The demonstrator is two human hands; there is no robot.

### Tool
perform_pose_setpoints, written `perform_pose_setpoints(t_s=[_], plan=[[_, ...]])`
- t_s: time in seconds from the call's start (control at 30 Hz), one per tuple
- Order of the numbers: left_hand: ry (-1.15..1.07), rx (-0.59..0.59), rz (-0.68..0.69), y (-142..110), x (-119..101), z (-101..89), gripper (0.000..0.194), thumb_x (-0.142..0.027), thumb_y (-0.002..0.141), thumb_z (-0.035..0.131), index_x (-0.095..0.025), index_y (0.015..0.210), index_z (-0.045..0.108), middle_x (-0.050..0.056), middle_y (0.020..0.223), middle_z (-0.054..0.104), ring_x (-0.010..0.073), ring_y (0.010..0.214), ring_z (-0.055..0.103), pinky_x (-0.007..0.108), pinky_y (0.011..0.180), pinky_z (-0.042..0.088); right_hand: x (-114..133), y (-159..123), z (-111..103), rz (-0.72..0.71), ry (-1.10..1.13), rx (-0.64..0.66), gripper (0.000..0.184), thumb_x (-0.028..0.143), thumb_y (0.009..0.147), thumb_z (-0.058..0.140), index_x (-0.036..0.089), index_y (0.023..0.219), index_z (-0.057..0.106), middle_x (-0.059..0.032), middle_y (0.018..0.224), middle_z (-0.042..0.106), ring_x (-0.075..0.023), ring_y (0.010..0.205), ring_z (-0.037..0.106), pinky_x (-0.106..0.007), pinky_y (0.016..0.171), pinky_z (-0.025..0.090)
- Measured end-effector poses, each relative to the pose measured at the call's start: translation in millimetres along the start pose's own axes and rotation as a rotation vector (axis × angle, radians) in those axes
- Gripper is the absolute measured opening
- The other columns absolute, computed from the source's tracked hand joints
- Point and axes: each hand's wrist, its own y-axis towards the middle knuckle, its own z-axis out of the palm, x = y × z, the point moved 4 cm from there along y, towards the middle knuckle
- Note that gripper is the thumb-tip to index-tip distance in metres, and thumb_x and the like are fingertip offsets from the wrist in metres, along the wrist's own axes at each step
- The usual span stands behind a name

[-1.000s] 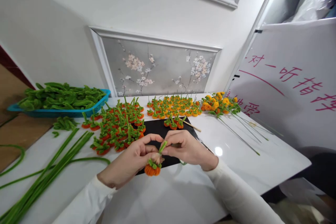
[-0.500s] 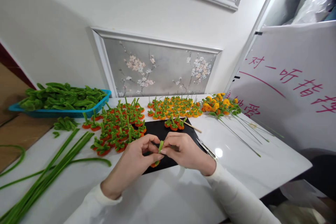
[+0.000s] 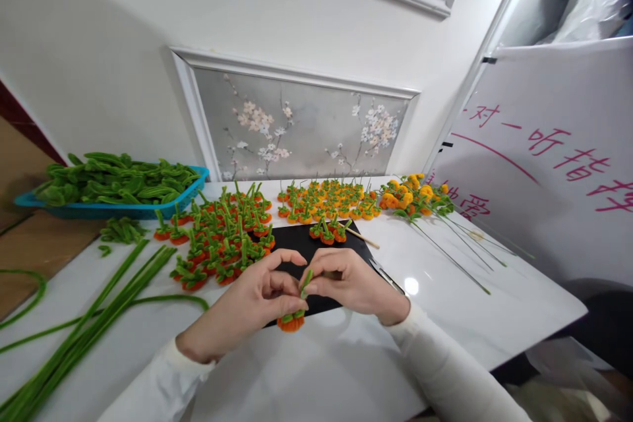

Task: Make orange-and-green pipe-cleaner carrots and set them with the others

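Between my two hands is a small orange pipe-cleaner pumpkin (image 3: 291, 324) with green leaves and a fuzzy green stem, held over the near edge of a black mat (image 3: 289, 241). My left hand (image 3: 254, 293) is closed, thumb and fingers pinching it near the base of the stem. The fingertips of my right hand (image 3: 346, 280) press together on the upper part of the green stem. The left fingers hide part of the leaves. Beyond my hands, a few similar orange pumpkins (image 3: 327, 235) stand on the mat.
A blue tray (image 3: 103, 211) of green fuzzy pieces stands back left, with long green pipe cleaners (image 3: 93, 330) before it. Rows of orange pumpkins (image 3: 198, 257) and yellow ones (image 3: 321, 201) fill the middle. Scissors (image 3: 387, 275), a wooden stick (image 3: 363, 237) and long-stemmed yellow flowers (image 3: 415, 194) lie rightward.
The orange pumpkin dipped mostly behind my left hand half a second ago and now shows below it again. Both hands keep pinching it, with small shifts of the fingers on the stem.
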Motion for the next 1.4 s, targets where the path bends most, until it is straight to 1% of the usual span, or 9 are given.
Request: perform_pose_setpoints(t_s=[0.17, 0.27, 0.37, 0.47, 0.67, 0.87, 1.07, 1.23, 1.4], plan=[[0.003, 0.051, 0.0, 1.0, -1.0, 0.2, 0.038, -0.03, 0.076, 0.064, -0.023, 0.107, 0.044, -0.002, 0.072, 0.063, 0.0145, 0.067, 0.06, 0.027, 0.061, 0.044, 1.7, -1.9, 0.3, -0.058, -0.039, -0.056, 0.012, 0.019, 0.085, 0.058, 0.016, 0.074, 0.064, -0.0003, 0.072, 0.053, -0.0091, 0.062, 0.048, -0.02, 0.055, 0.036], [0.099, -0.05, 0.038, 4.6, 0.9, -0.1, 0.032, -0.025, 0.074, 0.066, -0.022, 0.099, 0.048, -0.002, 0.075, 0.064, 0.0144, 0.068, 0.059, 0.026, 0.062, 0.044, 0.3, -2.8, 2.9, -0.076, -0.156, -0.082, 0.013, 0.015, 0.085, 0.055, 0.017, 0.073, 0.062, 0.0, 0.072, 0.052, -0.0091, 0.061, 0.046, -0.02, 0.054, 0.035], [0.206, -0.177, 0.065, 6.2, 2.5, -0.1, 0.026, -0.022, 0.071, 0.068, -0.021, 0.092, 0.051, -0.007, 0.062, 0.058, 0.0114, 0.057, 0.055, 0.024, 0.057, 0.044, -0.3, -2.8, 5.6, -0.088, -0.23, -0.083, 0.013, 0.015, 0.085, 0.055, 0.017, 0.074, 0.061, -0.0002, 0.072, 0.052, -0.0098, 0.063, 0.047, -0.021, 0.056, 0.036], [0.222, -0.224, 0.051, 5.3, 3.5, -1.4, 0.028, -0.022, 0.07, 0.068, -0.021, 0.093, 0.052, -0.009, 0.056, 0.054, 0.0117, 0.053, 0.055, 0.024, 0.055, 0.044, -0.1, -2.4, 7.0, -0.104, -0.244, -0.077, 0.014, 0.015, 0.086, 0.054, 0.018, 0.075, 0.062, -0.0006, 0.074, 0.054, -0.0105, 0.065, 0.05, -0.021, 0.059, 0.038], [0.162, -0.166, -0.008, 3.5, 7.0, -6.4, 0.045, -0.023, 0.068, 0.071, -0.019, 0.108, 0.05, -0.009, 0.055, 0.056, 0.0122, 0.052, 0.054, 0.025, 0.054, 0.043, -3.1, -1.7, 7.6, -0.09, -0.144, -0.074, 0.012, 0.018, 0.086, 0.056, 0.018, 0.079, 0.066, -0.0015, 0.077, 0.056, -0.0105, 0.068, 0.054, -0.02, 0.062, 0.041], [0.14, -0.12, -0.019, 3.7, 8.8, -4.8, 0.049, -0.025, 0.071, 0.069, -0.018, 0.115, 0.048, -0.01, 0.053, 0.053, 0.0098, 0.049, 0.048, 0.022, 0.049, 0.035, -3.5, -1.2, 6.5, -0.045, -0.127, -0.091, 0.006, 0.016, 0.081, 0.062, 0.018, 0.083, 0.067, 0.0009, 0.072, 0.055, -0.0081, 0.06, 0.048, -0.018, 0.056, 0.038], [0.153, -0.065, -0.012, 3.0, 7.1, -1.7, 0.05, -0.036, 0.076, 0.067, -0.018, 0.119, 0.049, -0.004, 0.06, 0.061, 0.0111, 0.051, 0.051, 0.022, 0.05, 0.036, -6.2, -1.2, 5.7, 0.022, -0.036, -0.089, 0.025, 0.018, 0.08, 0.063, 0.02, 0.105, 0.064, 0.0018, 0.075, 0.058, -0.0065, 0.055, 0.046, -0.017, 0.053, 0.039], [0.098, -0.078, -0.04, 1.8, 6.4, -1.3, 0.056, -0.034, 0.076, 0.068, -0.017, 0.125, 0.046, 0.001, 0.07, 0.069, 0.014, 0.06, 0.058, 0.026, 0.059, 0.045, -5.1, -1.1, 3.0, -0.025, -0.091, -0.076, 0.013, 0.018, 0.082, 0.062, 0.019, 0.094, 0.068, 0.0004, 0.075, 0.06, -0.0079, 0.06, 0.051, -0.018, 0.057, 0.041], [0.077, -0.024, -0.056, 0.9, 5.3, -2.0, 0.062, -0.037, 0.079, 0.063, -0.015, 0.132, 0.04, 0.003, 0.075, 0.072, 0.0133, 0.058, 0.058, 0.028, 0.06, 0.046, -1.7, -1.1, 1.1, -0.094, -0.119, -0.092, 0.008, 0.013, 0.083, 0.06, 0.016, 0.081, 0.067, 0.0004, 0.072, 0.057, -0.0086, 0.062, 0.053, -0.019, 0.06, 0.042]])
